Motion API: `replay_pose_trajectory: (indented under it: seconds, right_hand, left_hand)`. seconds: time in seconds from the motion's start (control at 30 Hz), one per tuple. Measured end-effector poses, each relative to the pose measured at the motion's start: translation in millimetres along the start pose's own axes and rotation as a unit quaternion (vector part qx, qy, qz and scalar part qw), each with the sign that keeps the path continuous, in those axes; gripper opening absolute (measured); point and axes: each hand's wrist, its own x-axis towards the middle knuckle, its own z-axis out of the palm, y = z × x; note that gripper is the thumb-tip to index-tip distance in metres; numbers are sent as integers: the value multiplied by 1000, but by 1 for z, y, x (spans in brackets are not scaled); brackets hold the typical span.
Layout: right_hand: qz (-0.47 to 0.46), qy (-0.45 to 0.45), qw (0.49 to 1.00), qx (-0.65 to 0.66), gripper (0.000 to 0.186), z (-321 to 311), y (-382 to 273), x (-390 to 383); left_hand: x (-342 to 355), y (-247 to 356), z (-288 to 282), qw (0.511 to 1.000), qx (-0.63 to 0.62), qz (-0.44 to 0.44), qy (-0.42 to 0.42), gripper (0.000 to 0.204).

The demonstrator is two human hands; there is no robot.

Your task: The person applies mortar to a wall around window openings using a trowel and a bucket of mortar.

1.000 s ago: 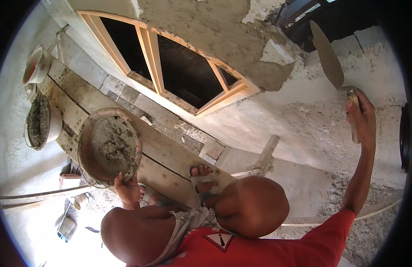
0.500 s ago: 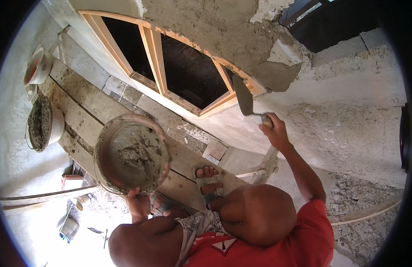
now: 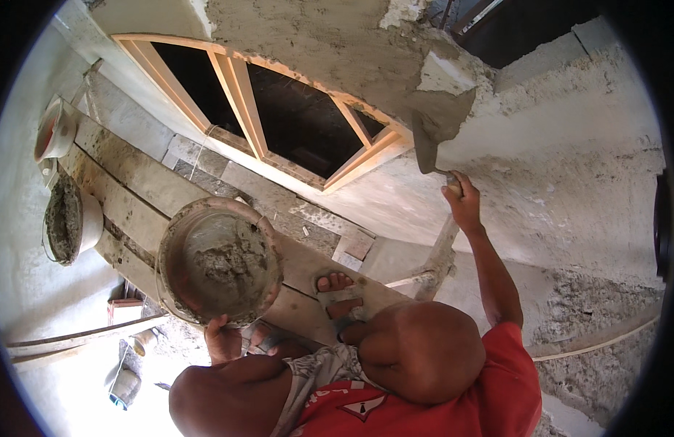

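Observation:
My right hand [image 3: 462,202] is closed round the handle of a trowel [image 3: 426,146], its blade against the wall at the lower end of the wet mortar patch [image 3: 443,116], beside the window frame's corner. On the left, my left hand [image 3: 222,340] grips the near rim of a round bucket [image 3: 164,266]. Grey wet mortar [image 3: 231,262] lies in that bucket, which is tipped toward me over the planks. The wooden window frame [image 3: 238,95] has dark openings between its bars.
I squat on a scaffold of wooden planks [image 3: 129,186]. Farther left along it stand a mortar-filled bucket [image 3: 91,222] and a pale bucket [image 3: 56,131]. A wooden pole [image 3: 82,331] crosses at lower left, above a bright lower floor. Rough wall [image 3: 555,175] rises at the right.
My right hand has moved slightly right and up with the trowel, bringing its blade from over the frame's corner onto the mortar patch. My left hand still holds the bucket.

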Motion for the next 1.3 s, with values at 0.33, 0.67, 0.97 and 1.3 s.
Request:
replay_pose_trajectory:
  seconds: [0.33,0.67,0.97,1.3]
  right_hand:
    - [57,-25,988,-140,42,-113,-55,-16]
    - [-58,-272,951,-138,35,-120,-203,16]
    - [136,-228,961,-74,41,-117,-91,72]
    - [141,-278,942,-126,39,-85,-119,13]
  left_hand:
    - [0,1,1,1000,-5,14,11,62]
    - [0,-2,-10,998,-47,14,30,62]
    - [2,4,10,999,-39,5,6,56]
    - [-1,-6,-16,999,-33,19,21,55]
